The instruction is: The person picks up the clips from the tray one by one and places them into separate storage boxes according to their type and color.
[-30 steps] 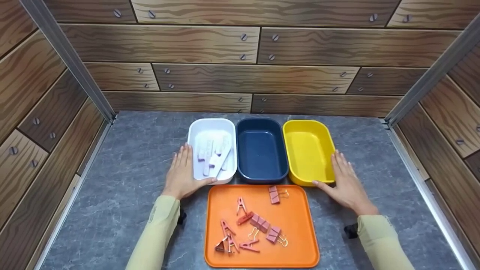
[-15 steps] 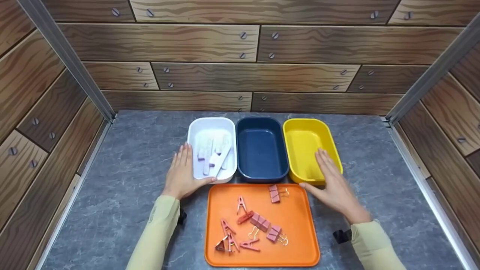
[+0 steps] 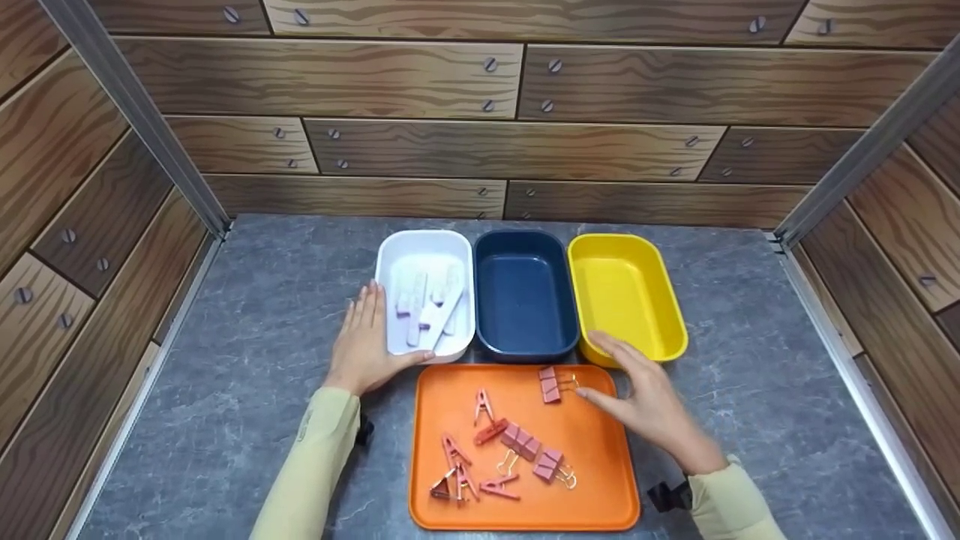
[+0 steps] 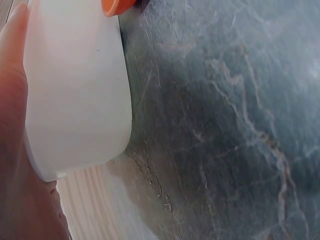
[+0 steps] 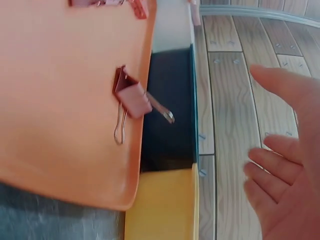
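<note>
Clip (image 3: 550, 385) lies at tray's (image 3: 596, 450) one o'clock; right hand (image 3: 646, 397) near, fingers parted, unladen. Left hand (image 3: 366, 349), fingers straight, rests against white bin (image 3: 424, 251), tray's eleven o'clock.

The left hand (image 4: 15, 145) lies against a white bin (image 4: 77, 95). Part of an orange tray (image 4: 116, 6) shows across from the thumb (image 4: 14, 40), wood-grained panelling (image 4: 86, 200) beside the fingers (image 4: 53, 204), grey marbled tabletop (image 4: 225, 125) beyond the bin.

Clips (image 3: 521, 442) lie on the tray (image 3: 585, 502), before three bins (image 3: 526, 300) perhaps touching it
</note>
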`<state>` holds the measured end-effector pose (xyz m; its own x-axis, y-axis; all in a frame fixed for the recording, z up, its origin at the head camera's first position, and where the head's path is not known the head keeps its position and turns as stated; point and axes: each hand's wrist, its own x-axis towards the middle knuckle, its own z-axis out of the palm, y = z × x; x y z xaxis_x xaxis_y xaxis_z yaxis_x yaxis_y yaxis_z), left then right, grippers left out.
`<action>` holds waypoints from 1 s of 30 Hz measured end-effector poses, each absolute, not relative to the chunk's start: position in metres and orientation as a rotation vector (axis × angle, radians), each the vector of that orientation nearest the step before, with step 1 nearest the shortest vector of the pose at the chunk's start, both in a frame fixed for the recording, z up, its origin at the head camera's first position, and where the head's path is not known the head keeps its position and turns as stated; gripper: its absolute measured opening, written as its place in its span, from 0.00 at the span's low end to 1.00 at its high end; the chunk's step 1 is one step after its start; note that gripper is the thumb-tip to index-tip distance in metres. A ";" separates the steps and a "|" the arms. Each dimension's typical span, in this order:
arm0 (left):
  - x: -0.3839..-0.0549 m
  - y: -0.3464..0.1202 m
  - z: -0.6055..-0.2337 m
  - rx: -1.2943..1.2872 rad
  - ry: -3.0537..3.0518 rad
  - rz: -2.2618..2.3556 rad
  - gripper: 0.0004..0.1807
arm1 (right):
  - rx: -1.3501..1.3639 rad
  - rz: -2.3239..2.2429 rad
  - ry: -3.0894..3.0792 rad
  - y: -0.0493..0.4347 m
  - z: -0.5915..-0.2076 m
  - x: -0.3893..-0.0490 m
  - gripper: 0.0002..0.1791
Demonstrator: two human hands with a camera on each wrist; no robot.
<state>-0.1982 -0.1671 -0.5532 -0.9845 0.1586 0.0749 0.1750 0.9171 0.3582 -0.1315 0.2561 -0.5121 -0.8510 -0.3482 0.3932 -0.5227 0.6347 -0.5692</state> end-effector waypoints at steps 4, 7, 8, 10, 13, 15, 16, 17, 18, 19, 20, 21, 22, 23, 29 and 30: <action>-0.199 -0.168 -0.553 -0.258 -3.020 -0.581 0.79 | 0.758 1.066 -2.623 0.252 -0.515 -0.130 0.38; -0.198 -0.169 -0.554 -0.258 -3.015 -0.587 0.79 | 0.773 1.064 -2.669 0.250 -0.521 -0.129 0.38; -0.198 -0.169 -0.554 -0.254 -3.017 -0.589 0.79 | 0.773 1.065 -2.690 0.250 -0.524 -0.129 0.38; -0.197 -0.169 -0.554 -0.249 -3.024 -0.583 0.79 | 0.765 1.076 -2.739 0.249 -0.529 -0.129 0.38; -0.197 -0.169 -0.554 -0.246 -3.029 -0.593 0.79 | 0.741 1.093 -2.810 0.248 -0.536 -0.130 0.39; -0.197 -0.169 -0.554 -0.249 -3.028 -0.599 0.79 | 0.725 1.091 -2.841 0.249 -0.542 -0.131 0.40; -0.197 -0.169 -0.554 -0.252 -3.024 -0.603 0.79 | 0.716 1.086 -2.852 0.249 -0.545 -0.131 0.41; -0.197 -0.169 -0.554 -0.255 -3.021 -0.604 0.79 | 0.708 1.083 -2.859 0.250 -0.547 -0.132 0.41; -0.197 -0.169 -0.554 -0.257 -3.020 -0.602 0.79 | 0.701 1.081 -2.865 0.250 -0.549 -0.133 0.42; -0.197 -0.169 -0.555 -0.258 -3.019 -0.598 0.79 | 0.696 1.080 -2.870 0.250 -0.551 -0.134 0.42; -0.197 -0.169 -0.555 -0.261 -3.018 -0.591 0.79 | 0.691 1.080 -2.874 0.250 -0.553 -0.134 0.42; -0.197 -0.168 -0.555 -0.260 -3.023 -0.587 0.79 | 0.683 1.084 -2.879 0.250 -0.554 -0.135 0.43; -0.197 -0.168 -0.556 -0.263 -3.023 -0.586 0.79 | 0.678 1.089 -2.884 0.250 -0.555 -0.136 0.43; -0.198 -0.168 -0.556 -0.264 -3.027 -0.582 0.79 | 0.672 1.093 -2.890 0.250 -0.555 -0.136 0.43; -0.199 -0.167 -0.556 -0.268 -3.018 -0.570 0.78 | 0.655 1.120 -2.900 0.244 -0.558 -0.139 0.43; -0.198 -0.167 -0.557 -0.268 -3.016 -0.573 0.78 | 0.658 1.124 -2.897 0.243 -0.559 -0.140 0.43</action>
<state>-0.1984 -0.1669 -0.5566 -0.9831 0.1590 0.0907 0.1812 0.9159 0.3582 -0.1397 0.2432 -0.5585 -0.9135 -0.3901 0.1152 -0.3658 0.6639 -0.6523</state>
